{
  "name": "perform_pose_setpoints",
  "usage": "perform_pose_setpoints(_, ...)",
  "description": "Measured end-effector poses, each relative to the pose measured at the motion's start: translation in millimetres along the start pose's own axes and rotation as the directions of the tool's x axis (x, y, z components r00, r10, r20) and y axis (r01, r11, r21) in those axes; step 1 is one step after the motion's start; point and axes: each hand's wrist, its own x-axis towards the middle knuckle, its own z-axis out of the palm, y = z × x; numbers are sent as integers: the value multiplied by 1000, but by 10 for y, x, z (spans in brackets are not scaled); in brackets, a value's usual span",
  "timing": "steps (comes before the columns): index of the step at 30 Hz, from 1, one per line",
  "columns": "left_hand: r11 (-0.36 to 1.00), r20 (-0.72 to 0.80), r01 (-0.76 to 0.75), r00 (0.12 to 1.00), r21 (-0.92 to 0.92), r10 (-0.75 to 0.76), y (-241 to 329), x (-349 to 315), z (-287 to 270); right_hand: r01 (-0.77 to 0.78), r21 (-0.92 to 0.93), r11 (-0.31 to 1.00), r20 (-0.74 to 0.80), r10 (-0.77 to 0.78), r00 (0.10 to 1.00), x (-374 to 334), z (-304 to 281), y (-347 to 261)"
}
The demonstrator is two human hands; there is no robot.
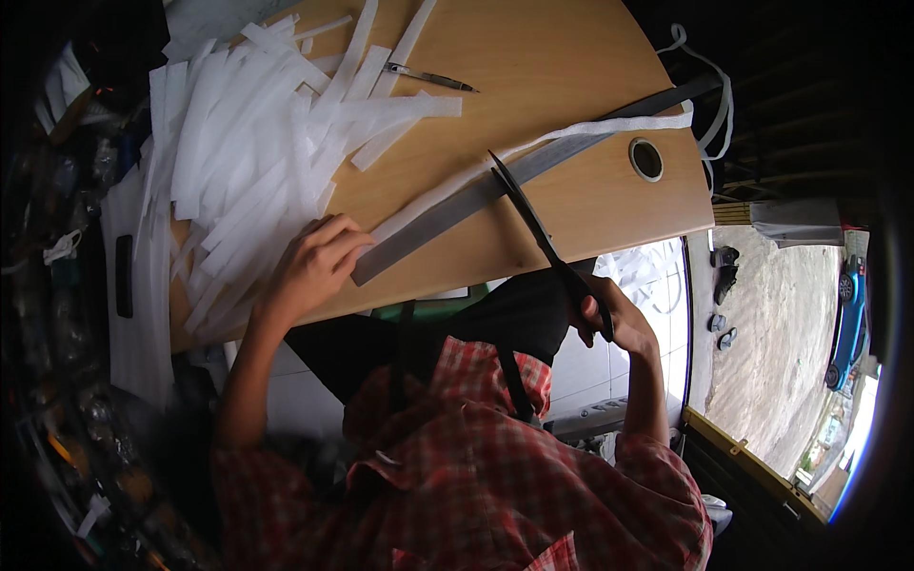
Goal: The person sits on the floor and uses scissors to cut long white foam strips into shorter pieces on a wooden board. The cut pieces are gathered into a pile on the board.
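Observation:
My right hand (619,312) is closed round the handles of large black scissors (533,224). Their blades reach up and left over a long grey flat bar, like a ruler (433,228), lying diagonally on the wooden table; the tips are at a white strip (447,186). That strip runs along the bar's far edge and trails over the table's right end. At the bar's near end, my left hand (328,259) has its fingers pressed together on the end of the strip. Whether the blades touch the strip, I cannot tell.
Many cut white strips (238,143) are heaped on the table's left side. A pen (433,76) lies beyond them on the wooden table (533,57). A round cable hole (645,160) is near the right end. More white material (643,271) lies below the table.

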Motion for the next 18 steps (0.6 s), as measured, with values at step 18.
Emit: perform_pose_setpoints(18,999,-26,-34,999,10,34,-4,114,161,5,45,999,15,-6,1000,79,-52,-179)
